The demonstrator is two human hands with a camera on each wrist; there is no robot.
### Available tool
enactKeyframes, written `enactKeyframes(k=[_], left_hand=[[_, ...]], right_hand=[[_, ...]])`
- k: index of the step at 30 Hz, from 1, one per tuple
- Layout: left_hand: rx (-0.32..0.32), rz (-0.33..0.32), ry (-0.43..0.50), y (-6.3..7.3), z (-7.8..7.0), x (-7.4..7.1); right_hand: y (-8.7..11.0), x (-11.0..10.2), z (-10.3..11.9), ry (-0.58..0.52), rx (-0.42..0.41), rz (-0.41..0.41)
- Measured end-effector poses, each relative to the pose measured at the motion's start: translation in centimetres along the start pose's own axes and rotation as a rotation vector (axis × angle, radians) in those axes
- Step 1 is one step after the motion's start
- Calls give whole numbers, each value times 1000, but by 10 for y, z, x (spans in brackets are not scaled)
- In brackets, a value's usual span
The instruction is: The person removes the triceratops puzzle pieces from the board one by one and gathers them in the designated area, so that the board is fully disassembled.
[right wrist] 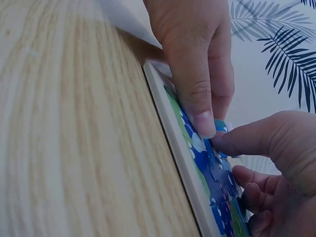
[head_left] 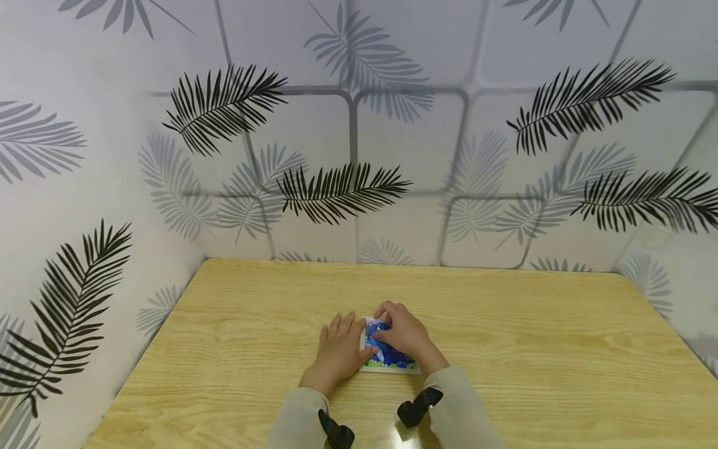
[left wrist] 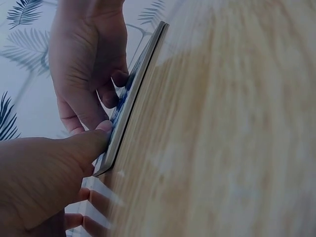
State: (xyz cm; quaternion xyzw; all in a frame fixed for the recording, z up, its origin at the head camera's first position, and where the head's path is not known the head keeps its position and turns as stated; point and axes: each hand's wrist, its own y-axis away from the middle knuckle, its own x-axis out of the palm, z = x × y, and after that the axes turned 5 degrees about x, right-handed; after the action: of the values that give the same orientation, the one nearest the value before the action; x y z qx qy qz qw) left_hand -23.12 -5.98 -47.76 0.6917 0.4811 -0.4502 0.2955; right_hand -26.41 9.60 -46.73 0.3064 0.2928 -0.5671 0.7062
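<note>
A jigsaw puzzle (head_left: 392, 358) with a blue picture, green along its near edge, lies in a pale, thin-rimmed tray (right wrist: 168, 116) on the table. My left hand (head_left: 338, 352) rests at the tray's left side with its fingers spread out, and its thumb (right wrist: 203, 116) presses on the picture. From the right, my right hand (head_left: 408, 333) reaches over the puzzle. Its bent thumb and index finger pinch a light-blue puzzle piece (right wrist: 220, 125) near the far left corner; the index fingertip's contact is partly hidden. Its other fingers (right wrist: 254, 192) curl over the puzzle's surface.
The wooden table (head_left: 533, 349) extends around the tray on all sides. Behind it stands a pale wall (head_left: 404, 137) with a leaf pattern. Black wrist cameras (head_left: 417, 408) sit on both sleeves.
</note>
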Motion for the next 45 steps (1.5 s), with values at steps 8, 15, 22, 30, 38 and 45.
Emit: enactKeyframes(k=[8,15,22,30,38,45], left_hand=[[8,-4,-16,2,-1,-3],[7,-8,-14,3,-2,-3],[-5,3,-4,2,-2,0],[-29,14,0,0,0,1],[-40,8,7,0,-2,0],[-40,5,15,0,-1,3]], right_hand=[[-1,6,0,-38,45,-82],[1,9,-3,-116,63,-176],[1,3,-12,-320,89,-188],[-1,-17,-33,-448,98,-187],[7,-43,-58,-404,82,-187],[15,-55,-74,-358,68,-180]])
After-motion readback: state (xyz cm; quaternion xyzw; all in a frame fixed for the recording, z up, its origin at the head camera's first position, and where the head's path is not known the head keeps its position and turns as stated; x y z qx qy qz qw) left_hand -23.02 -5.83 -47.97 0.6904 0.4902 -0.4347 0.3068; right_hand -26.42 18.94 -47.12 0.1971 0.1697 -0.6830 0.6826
